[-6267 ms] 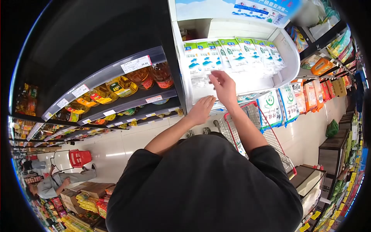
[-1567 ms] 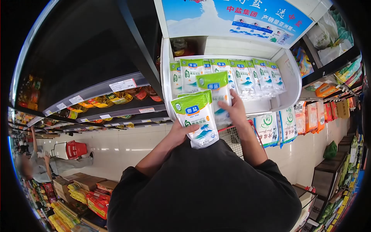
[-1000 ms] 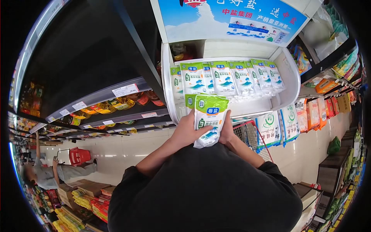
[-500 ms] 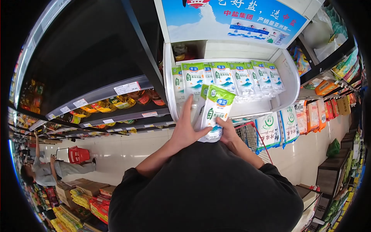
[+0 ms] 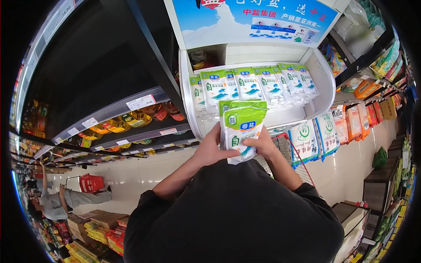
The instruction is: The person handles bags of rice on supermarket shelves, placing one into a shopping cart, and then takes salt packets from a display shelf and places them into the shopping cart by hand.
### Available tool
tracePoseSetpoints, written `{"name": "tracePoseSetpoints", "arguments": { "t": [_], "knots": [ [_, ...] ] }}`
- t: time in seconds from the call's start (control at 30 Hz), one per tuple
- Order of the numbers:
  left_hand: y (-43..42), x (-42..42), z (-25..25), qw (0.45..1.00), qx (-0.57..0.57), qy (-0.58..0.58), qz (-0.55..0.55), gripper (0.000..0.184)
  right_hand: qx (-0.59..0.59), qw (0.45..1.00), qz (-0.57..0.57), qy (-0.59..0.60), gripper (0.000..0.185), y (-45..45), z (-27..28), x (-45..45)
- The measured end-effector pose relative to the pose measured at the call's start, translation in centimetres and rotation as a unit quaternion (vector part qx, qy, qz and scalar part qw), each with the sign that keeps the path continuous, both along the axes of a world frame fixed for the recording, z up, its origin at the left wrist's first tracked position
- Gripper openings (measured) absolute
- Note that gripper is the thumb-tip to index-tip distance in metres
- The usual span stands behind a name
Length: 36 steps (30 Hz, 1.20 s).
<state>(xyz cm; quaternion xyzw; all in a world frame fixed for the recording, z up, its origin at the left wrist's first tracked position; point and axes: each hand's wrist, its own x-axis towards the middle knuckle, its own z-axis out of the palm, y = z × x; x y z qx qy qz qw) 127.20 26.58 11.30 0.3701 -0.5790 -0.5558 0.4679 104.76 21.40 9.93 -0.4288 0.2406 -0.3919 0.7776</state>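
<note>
Two or more green-and-white salt bags (image 5: pixel 242 130) are held together in front of my chest, one overlapping the other. My left hand (image 5: pixel 209 149) grips their left side, with its thumb across the lower front. On the right side, my right hand (image 5: pixel 264 145) clasps the same bags, thumb pressed on the front one. Just beyond them, a row of matching salt bags (image 5: pixel 249 85) leans upright in a white display bin (image 5: pixel 330 81). The held bags partly cover the bin's front edge, and most fingers are hidden behind them.
Shelves with oil bottles (image 5: pixel 115 125) run along the left. A shopping cart (image 5: pixel 287 149) stands by my right arm, near large rice bags (image 5: pixel 303 142). Far left, a person (image 5: pixel 57 201) in grey is beside a red basket (image 5: pixel 91 183). Cardboard boxes (image 5: pixel 105 219) are stacked lower left.
My left fingers, spread beside the bags before, have closed around them. The held bags have become more upright and better lined up, shifting slightly left. The view has moved slightly.
</note>
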Motion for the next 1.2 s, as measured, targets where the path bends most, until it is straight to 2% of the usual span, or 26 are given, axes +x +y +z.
{"name": "tracePoseSetpoints", "arguments": {
  "t": [0.03, 0.07, 0.13, 0.17, 0.27, 0.53, 0.6, 0.73, 0.8, 0.9, 1.0, 1.1, 1.13, 1.2],
  "knots": [
    [0.1, 0.0, 0.8, 0.996, -0.006, 0.080, 0.028, 0.087, -0.002, 1.000, 0.017, 0.000, 0.068, 0.2, 0.2, 0.3],
    [0.2, 0.1, 1.8, 0.996, -0.007, 0.080, 0.026, 0.087, -0.002, 1.000, 0.015, 0.001, 0.068, 0.4, 0.5, 0.5],
    [0.0, 0.5, 3.7, 0.989, 0.041, 0.122, 0.073, 0.075, -0.042, 0.994, 0.074, 0.067, 0.068, 0.8, 1.4, 1.2],
    [-0.2, 0.5, 3.5, 0.983, 0.063, 0.150, 0.082, 0.067, -0.007, 0.993, 0.081, 0.080, 0.069, 1.1, 1.4, 1.4],
    [-0.1, 0.5, 2.7, 0.966, 0.116, 0.212, 0.095, 0.058, 0.012, 0.991, 0.098, 0.088, 0.069, 1.1, 0.7, 1.8],
    [1.3, 0.9, 1.9, 0.942, 0.112, 0.309, 0.063, 0.047, -0.007, 0.990, 0.105, 0.093, 0.068, 5.0, -0.1, 0.8],
    [1.2, 0.9, 1.7, 0.938, 0.133, 0.314, 0.055, 0.046, 0.006, 0.985, 0.085, 0.149, 0.068, 6.7, -1.3, 0.3],
    [0.5, -0.2, 0.6, 0.935, 0.189, 0.300, 0.023, 0.037, 0.031, 0.981, -0.007, 0.190, 0.066, 11.1, -3.2, 0.2],
    [-0.3, -0.6, -1.2, 0.961, 0.195, 0.198, 0.007, 0.033, 0.063, 0.976, -0.044, 0.203, 0.065, 13.4, -3.6, -0.5],
    [-1.1, -2.8, -3.4, 0.964, 0.214, 0.154, -0.030, 0.033, 0.151, 0.965, -0.109, 0.184, 0.057, 16.7, -3.7, -2.2],
    [-1.8, -5.8, -5.8, 0.964, 0.218, 0.129, -0.084, 0.035, 0.182, 0.954, -0.173, 0.163, 0.055, 19.1, -4.0, -3.9],
    [-3.0, -7.7, -5.6, 0.976, 0.169, -0.012, -0.137, 0.030, 0.197, 0.944, -0.228, 0.134, 0.054, 21.0, -5.5, -5.8],
    [-3.8, -8.1, -5.8, 0.976, 0.163, -0.018, -0.143, 0.030, 0.193, 0.944, -0.235, 0.127, 0.054, 21.4, -6.0, -6.5],
    [-5.5, -8.8, -6.6, 0.987, 0.099, -0.073, -0.106, 0.028, 0.251, 0.930, -0.262, 0.057, 0.054, 22.1, -7.2, -8.2]
  ]
}}
